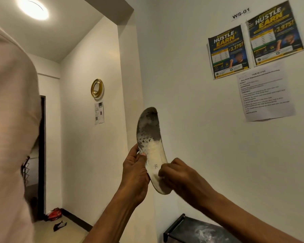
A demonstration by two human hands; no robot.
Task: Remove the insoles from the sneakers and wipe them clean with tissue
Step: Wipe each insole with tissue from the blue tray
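Insole (150,149) (dirty grey up top) held upright: left hand (135,172) fingers grip its edge, right hand (179,174) fingers pinch lower down.

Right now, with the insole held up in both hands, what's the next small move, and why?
Probably slide the right hand up the insole toward its top end. Dark grey grime covers the upper half; the lower part, where its curled fingers press, looks pale. The left hand grips the edge, steadying it. Whether those fingers hold tissue, I cannot tell.
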